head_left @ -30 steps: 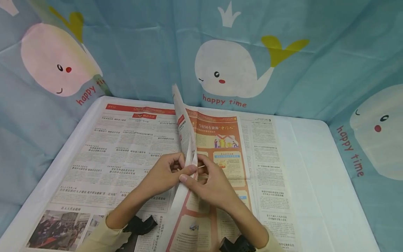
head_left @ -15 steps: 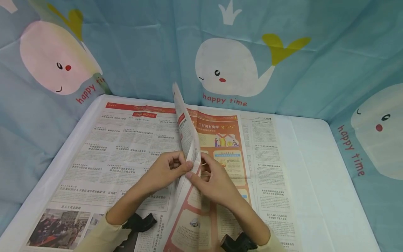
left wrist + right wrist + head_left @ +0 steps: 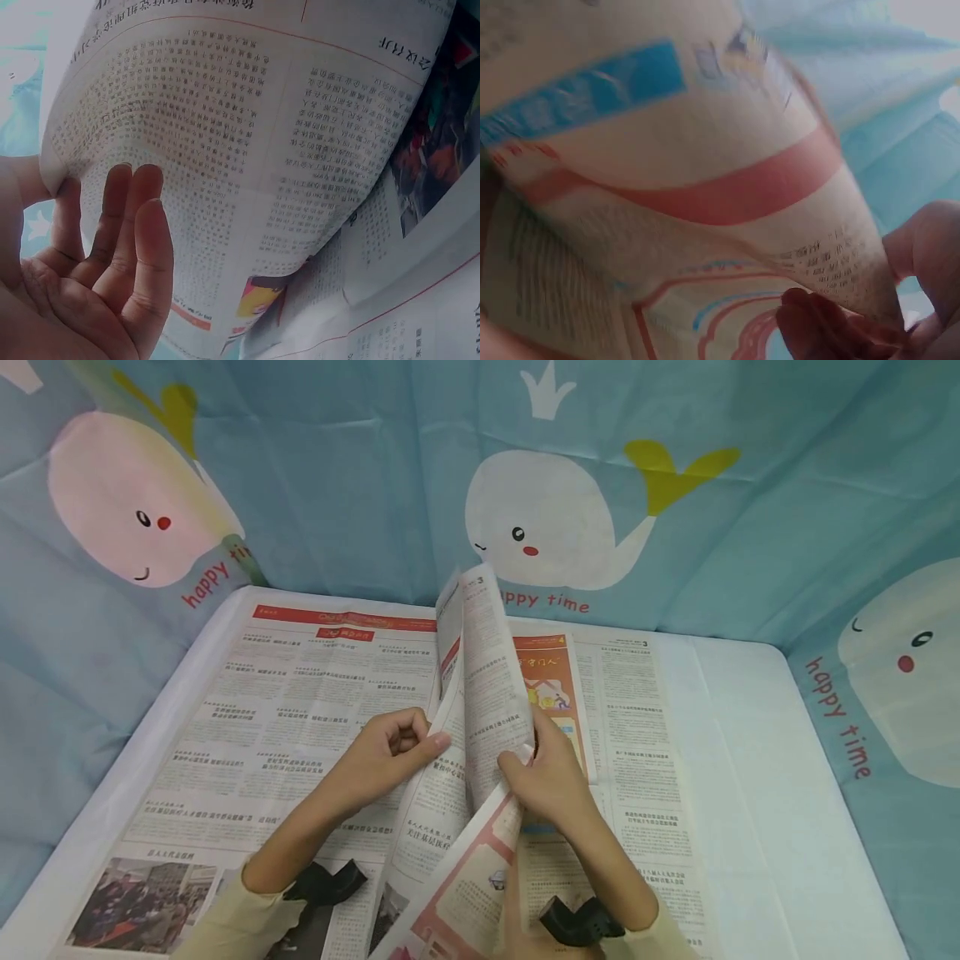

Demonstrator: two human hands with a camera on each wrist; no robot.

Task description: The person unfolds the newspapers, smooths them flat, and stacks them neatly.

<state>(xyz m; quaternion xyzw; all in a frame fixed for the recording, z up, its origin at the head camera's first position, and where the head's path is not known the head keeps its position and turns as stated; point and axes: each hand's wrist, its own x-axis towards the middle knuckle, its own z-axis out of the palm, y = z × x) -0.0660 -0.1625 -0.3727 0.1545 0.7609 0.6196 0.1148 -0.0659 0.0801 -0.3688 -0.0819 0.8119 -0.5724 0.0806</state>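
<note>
A printed newspaper (image 3: 300,718) lies spread open, with its middle pages lifted and parted. My left hand (image 3: 386,753) pinches the edge of one raised page (image 3: 431,810) between thumb and index finger. In the left wrist view that page (image 3: 202,150) bulges in front of the other fingers of the left hand (image 3: 97,277), which stay curved behind it. Across the gap, my right hand (image 3: 551,772) pinches the edge of another raised page (image 3: 491,685). The right wrist view has this page (image 3: 727,180), with red and blue print, bending down to the right hand (image 3: 855,322).
Beneath the newspaper is a white tabletop (image 3: 765,777), which shows along the right side. A blue curtain (image 3: 337,485) with whale prints hangs behind and beside the table. Black wrist straps (image 3: 581,922) sit at both forearms.
My right hand has moved right with its page, while the left stays near the middle and has shifted slightly left. The pages, held together before, are now spread apart.
</note>
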